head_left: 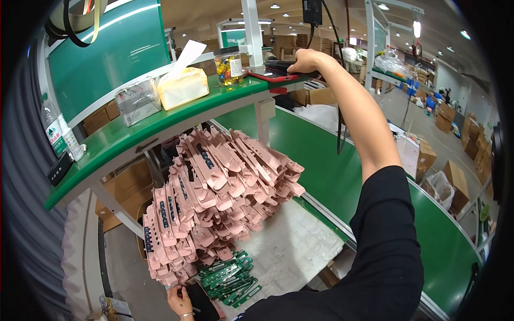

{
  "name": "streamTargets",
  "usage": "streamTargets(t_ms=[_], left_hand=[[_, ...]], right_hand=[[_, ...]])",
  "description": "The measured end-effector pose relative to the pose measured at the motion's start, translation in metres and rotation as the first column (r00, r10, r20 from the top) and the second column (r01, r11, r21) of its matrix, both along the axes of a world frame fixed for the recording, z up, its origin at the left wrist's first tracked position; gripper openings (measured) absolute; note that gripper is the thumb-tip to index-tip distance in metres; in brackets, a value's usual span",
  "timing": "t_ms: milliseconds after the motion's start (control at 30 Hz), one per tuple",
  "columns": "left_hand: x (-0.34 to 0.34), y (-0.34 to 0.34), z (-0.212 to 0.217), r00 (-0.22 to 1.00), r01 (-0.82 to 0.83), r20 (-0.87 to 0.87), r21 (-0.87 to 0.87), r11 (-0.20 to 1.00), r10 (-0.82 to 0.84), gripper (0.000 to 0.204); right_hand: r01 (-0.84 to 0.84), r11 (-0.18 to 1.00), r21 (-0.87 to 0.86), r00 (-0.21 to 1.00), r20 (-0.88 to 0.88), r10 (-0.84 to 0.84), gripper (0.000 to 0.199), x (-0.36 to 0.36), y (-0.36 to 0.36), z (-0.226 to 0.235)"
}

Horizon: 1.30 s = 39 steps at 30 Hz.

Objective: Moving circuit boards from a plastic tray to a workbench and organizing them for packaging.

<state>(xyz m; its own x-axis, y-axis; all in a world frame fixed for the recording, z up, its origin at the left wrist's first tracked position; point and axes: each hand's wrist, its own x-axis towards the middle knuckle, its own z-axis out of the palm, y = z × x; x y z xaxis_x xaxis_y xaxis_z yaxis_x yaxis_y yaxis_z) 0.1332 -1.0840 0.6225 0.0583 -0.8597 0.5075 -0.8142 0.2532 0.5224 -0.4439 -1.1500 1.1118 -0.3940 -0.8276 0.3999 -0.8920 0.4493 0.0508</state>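
Observation:
My right hand (306,60) is stretched far up onto the green shelf (160,120), its fingers resting on a dark flat device (278,65) that lies over a red one (269,76). Whether the fingers grip it, I cannot tell. My left hand (179,299) is low at the bottom edge, next to a black flat object (202,300) and a pile of green circuit strips (230,278); its grip is unclear. A big stack of pink plastic housings (214,198) fills the bench under the shelf.
On the shelf stand a tissue box (183,86), a clear plastic box (138,100), a jar of coloured sweets (229,67), a water bottle (59,134) and a small black device (59,168). A green conveyor belt (332,176) runs to the right. Cardboard boxes (455,184) sit beyond.

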Motion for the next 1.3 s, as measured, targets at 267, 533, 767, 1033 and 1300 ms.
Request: streamTargets(t_ms=[267, 533, 767, 1033, 1300], left_hand=[[-0.044, 0.016, 0.028, 0.993, 0.029, -0.111, 0.05, 0.998, -0.024, 0.011], [-0.102, 0.01, 0.067, 0.954, 0.159, -0.278, 0.142, 0.977, -0.115, 0.014], [-0.209, -0.012, 0.097, 0.861, 0.5, -0.128, 0.034, 0.865, -0.493, 0.013], [-0.286, 0.018, 0.085, 0.74, 0.67, -0.128, 0.22, 0.709, -0.66, 0.017], [-0.269, 0.041, 0.069, 0.759, 0.642, -0.142, 0.334, 0.691, -0.636, 0.018]], right_hand=[[-0.211, 0.957, -0.199, 0.973, 0.049, 0.225, 0.043, -0.038, 0.035, 0.012], [-0.366, 0.809, -0.46, 0.885, 0.098, 0.456, 0.04, -0.021, 0.224, -0.138], [-0.518, 0.85, 0.095, 0.843, 0.229, 0.487, 0.052, 0.026, 0.239, -0.353], [-0.569, 0.815, 0.112, 0.815, 0.21, 0.54, 0.025, 0.001, 0.196, -0.488], [-0.574, 0.789, 0.218, 0.811, 0.285, 0.512, 0.04, 0.0, 0.179, -0.521]])
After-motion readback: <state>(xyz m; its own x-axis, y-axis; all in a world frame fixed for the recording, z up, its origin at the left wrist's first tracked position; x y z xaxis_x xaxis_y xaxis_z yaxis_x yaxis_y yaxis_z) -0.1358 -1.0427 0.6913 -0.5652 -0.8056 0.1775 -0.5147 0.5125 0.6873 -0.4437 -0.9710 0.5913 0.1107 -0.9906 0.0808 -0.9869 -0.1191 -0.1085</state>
